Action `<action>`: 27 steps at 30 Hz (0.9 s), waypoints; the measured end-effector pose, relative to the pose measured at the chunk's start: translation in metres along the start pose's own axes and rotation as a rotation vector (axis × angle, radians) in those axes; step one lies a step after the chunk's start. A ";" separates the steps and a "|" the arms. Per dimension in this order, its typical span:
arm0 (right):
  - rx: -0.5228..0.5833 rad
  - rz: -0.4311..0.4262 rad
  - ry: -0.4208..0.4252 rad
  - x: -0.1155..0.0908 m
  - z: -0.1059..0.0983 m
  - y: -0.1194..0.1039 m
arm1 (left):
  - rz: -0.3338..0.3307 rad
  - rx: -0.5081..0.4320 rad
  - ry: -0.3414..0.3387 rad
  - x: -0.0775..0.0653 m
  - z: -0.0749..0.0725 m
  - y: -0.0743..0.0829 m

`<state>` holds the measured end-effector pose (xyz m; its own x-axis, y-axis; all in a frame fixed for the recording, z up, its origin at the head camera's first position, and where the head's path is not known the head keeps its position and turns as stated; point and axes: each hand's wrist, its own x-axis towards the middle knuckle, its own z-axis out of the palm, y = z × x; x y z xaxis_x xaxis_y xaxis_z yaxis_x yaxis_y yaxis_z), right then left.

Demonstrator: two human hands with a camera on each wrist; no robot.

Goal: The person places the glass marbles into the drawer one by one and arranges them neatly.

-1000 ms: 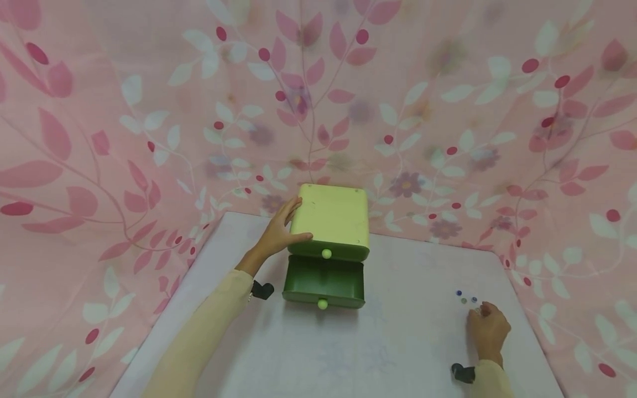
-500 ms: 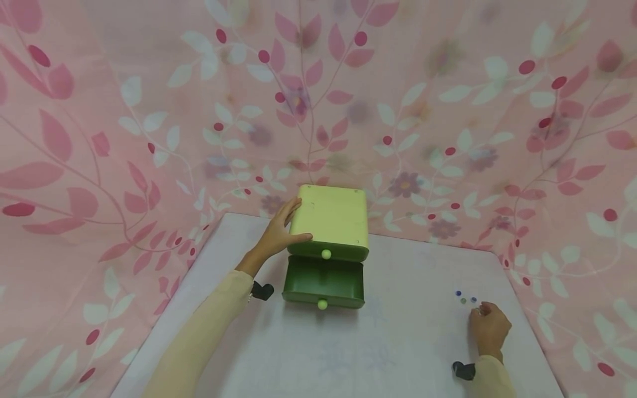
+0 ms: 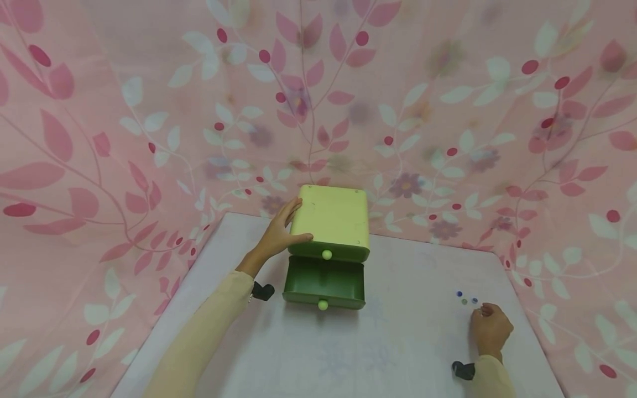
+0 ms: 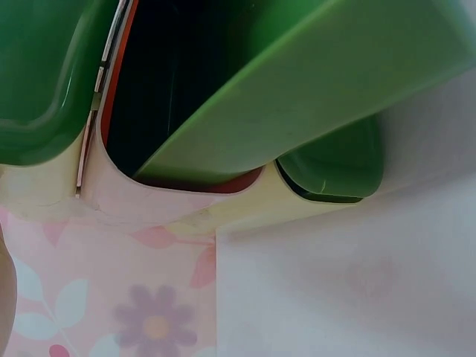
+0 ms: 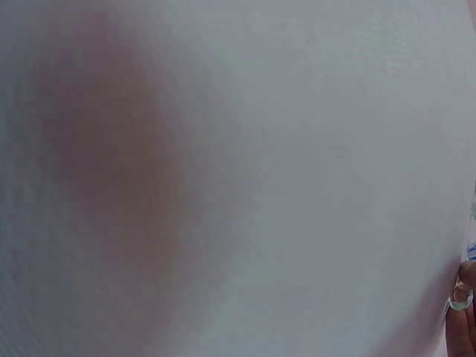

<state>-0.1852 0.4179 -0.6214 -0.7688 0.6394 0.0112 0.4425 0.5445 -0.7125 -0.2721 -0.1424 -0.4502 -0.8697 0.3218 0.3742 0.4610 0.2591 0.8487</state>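
My left hand [image 3: 276, 236] rests against the left side of a yellow-green drawer cabinet [image 3: 333, 215], fingers extended along the side and thumb on the top near the front. One green drawer [image 3: 343, 302] is pulled out and looks empty inside; the left wrist view has a closed drawer [image 4: 338, 160] below it. Over at the right, my right hand [image 3: 492, 331] pinches a clear glass marble [image 5: 461, 297] between its fingertips, low at the tabletop. Just past those fingertips lie a dark blue marble [image 3: 459, 294], a greenish marble [image 3: 464, 302] and a blue marble [image 3: 475, 300].
A white-covered table [image 3: 408, 342] bears everything. Pink floral cloth [image 3: 408, 110] hangs round its back and sides, with the cabinet close to the back cloth. A black strap piece [image 3: 262, 291] sits at the left wrist, another black strap piece [image 3: 464, 371] at the right.
Hardly anything differs. My right hand has shifted very slightly right, away from the loose marbles. The left hand, cabinet and pulled-out drawer keep their places.
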 end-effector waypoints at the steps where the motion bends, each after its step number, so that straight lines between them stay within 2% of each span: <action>1: 0.001 0.005 0.000 0.000 0.000 0.000 | -0.002 -0.002 0.000 0.000 0.000 0.000; 11: 0.014 -0.017 0.021 -0.004 -0.001 -0.002 | -0.007 -0.007 0.002 0.002 0.000 -0.002; 18: 0.020 -0.022 0.022 -0.009 -0.004 -0.008 | 0.011 0.017 0.028 0.008 0.004 -0.038; 22: 0.019 -0.017 0.024 -0.005 -0.003 -0.004 | 0.002 0.009 0.039 0.008 0.004 -0.037; 27: 0.027 0.027 -0.013 0.000 -0.002 0.001 | -0.001 0.003 0.041 0.008 0.004 -0.035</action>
<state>-0.1835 0.4196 -0.6207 -0.7627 0.6465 -0.0167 0.4503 0.5124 -0.7312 -0.2942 -0.1454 -0.4787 -0.8766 0.2837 0.3888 0.4609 0.2624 0.8478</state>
